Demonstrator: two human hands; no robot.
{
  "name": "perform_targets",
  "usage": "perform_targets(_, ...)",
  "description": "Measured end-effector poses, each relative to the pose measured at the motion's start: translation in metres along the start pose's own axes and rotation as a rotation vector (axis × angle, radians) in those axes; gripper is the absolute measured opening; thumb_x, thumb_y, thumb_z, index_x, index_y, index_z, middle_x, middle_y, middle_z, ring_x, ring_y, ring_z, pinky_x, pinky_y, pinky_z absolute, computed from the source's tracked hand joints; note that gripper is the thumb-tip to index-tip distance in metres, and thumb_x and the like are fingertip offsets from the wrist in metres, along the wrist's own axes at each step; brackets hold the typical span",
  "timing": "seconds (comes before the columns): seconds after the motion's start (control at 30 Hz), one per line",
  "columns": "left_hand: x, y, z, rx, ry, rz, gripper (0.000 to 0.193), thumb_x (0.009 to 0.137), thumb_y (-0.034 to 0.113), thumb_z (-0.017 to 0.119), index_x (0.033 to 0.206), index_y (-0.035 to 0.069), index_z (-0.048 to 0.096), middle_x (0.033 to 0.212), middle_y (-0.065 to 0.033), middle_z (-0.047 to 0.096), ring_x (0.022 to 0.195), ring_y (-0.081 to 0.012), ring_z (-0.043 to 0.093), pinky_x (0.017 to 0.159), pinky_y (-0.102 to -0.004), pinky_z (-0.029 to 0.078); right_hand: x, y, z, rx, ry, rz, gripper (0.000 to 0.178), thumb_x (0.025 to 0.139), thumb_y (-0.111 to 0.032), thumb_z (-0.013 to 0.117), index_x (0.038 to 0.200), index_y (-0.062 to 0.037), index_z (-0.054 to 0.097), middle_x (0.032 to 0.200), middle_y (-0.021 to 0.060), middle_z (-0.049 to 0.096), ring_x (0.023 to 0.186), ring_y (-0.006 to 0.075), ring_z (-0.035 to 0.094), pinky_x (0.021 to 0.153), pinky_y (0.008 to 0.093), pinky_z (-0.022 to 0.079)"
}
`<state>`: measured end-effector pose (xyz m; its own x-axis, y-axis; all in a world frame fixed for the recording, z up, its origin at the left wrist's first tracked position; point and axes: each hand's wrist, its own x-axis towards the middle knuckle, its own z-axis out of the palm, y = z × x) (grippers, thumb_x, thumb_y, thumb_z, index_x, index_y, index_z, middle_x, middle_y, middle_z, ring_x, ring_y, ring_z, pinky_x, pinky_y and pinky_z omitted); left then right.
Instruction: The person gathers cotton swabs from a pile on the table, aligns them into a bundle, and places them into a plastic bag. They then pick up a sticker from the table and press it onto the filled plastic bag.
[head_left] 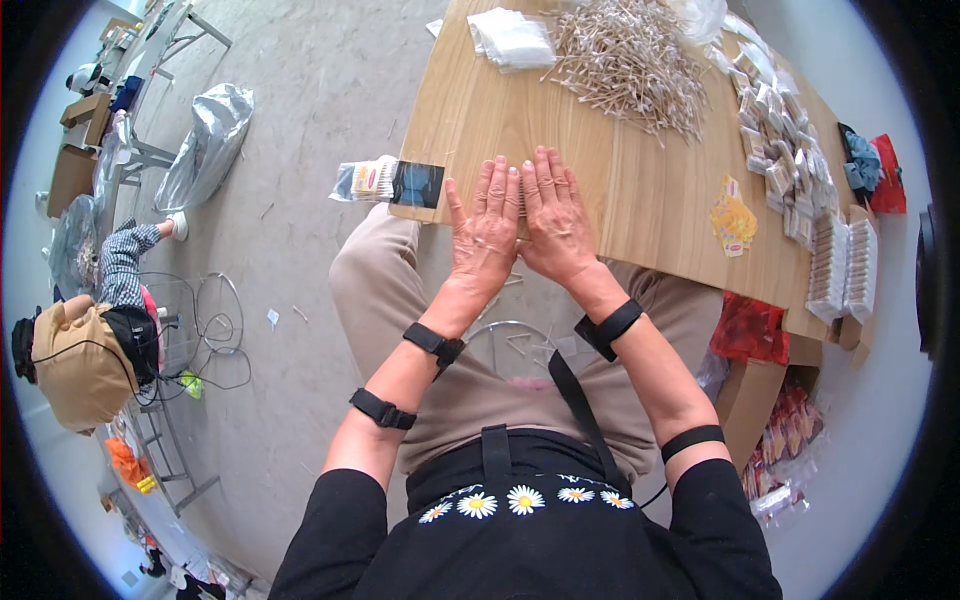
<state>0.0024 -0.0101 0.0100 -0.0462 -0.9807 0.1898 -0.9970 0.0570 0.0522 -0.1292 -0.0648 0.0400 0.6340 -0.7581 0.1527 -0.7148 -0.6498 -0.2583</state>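
My left hand [485,235] and my right hand [556,228] lie side by side at the near edge of the wooden table [640,200], fingers stretched forward. Thin sticks, apparently cotton swabs [521,203], show in the narrow gap between them; how many lie beneath my palms is hidden. Beyond my fingertips spreads a big heap of loose cotton swabs [630,70]. By the left corner, a clear packet of swabs [368,179] with a label juts past the edge, beside a dark flat rectangular object [417,185]. Yellow printed cards [734,217] rest right of my hands.
Clear plastic bags [512,40] lie at the table's far left. Many filled packets [785,140] and upright stacks [828,265] line the right side. Below stands a carton [750,405] with red packaging [750,328]. Left on the floor are a silver bag [212,140] and another person [85,360].
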Motion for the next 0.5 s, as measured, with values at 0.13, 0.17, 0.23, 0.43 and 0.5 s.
perform_targets(0.13, 0.001, 0.001, 0.006, 0.107, 0.029, -0.002, 0.110, 0.069, 0.032, 0.082, 0.159, 0.004, 0.025, 0.167, -0.0151, 0.020, 0.156, -0.0285, 0.015, 0.120, -0.0685, 0.001, 0.001, -0.009, 0.019, -0.076, 0.079, 0.018, 0.095, 0.067, -0.019, 0.075, 0.150, 0.0079, 0.035, 0.160, 0.0305, 0.025, 0.153, 0.0437, 0.017, 0.126, 0.0498, 0.014)
perform_targets(0.17, 0.000, 0.000, 0.007, 0.143, 0.044, -0.005, 0.108, 0.069, 0.031, 0.080, 0.158, 0.004, 0.025, 0.167, -0.0151, 0.020, 0.156, -0.0286, 0.015, 0.120, -0.0685, 0.001, 0.002, -0.011, 0.019, -0.077, 0.082, 0.021, 0.095, 0.068, -0.019, 0.075, 0.150, 0.0084, 0.035, 0.159, 0.0312, 0.026, 0.153, 0.0446, 0.017, 0.126, 0.0505, 0.014)
perform_targets(0.23, 0.000, 0.000, 0.010, 0.142, 0.064, 0.000, 0.109, 0.068, 0.028, 0.081, 0.158, 0.004, 0.025, 0.167, -0.0151, 0.020, 0.156, -0.0284, 0.015, 0.120, -0.0681, 0.002, 0.002, -0.010, 0.019, -0.078, 0.088, 0.024, 0.095, 0.068, -0.019, 0.075, 0.150, 0.0089, 0.035, 0.159, 0.0320, 0.026, 0.152, 0.0454, 0.017, 0.126, 0.0512, 0.014)
perform_targets(0.43, 0.001, -0.002, -0.003, -0.063, 0.015, 0.001, 0.115, 0.063, 0.021, 0.085, 0.158, 0.003, 0.023, 0.166, -0.0149, 0.020, 0.156, -0.0280, 0.016, 0.121, -0.0664, 0.007, -0.017, 0.007, -0.008, 0.033, -0.029, 0.151, 0.115, 0.063, -0.031, 0.087, 0.153, 0.0069, 0.028, 0.162, 0.0262, 0.023, 0.154, 0.0389, 0.015, 0.125, 0.0514, 0.014)
perform_targets(0.5, 0.000, -0.001, -0.004, -0.037, -0.004, 0.000, 0.118, 0.061, 0.021, 0.087, 0.158, 0.003, 0.022, 0.166, -0.0147, 0.020, 0.156, -0.0279, 0.016, 0.121, -0.0661, 0.008, -0.030, 0.011, -0.014, -0.087, -0.087, 0.235, 0.126, 0.058, -0.039, 0.092, 0.155, 0.0058, 0.024, 0.164, 0.0230, 0.021, 0.155, 0.0358, 0.013, 0.125, 0.0518, 0.013)
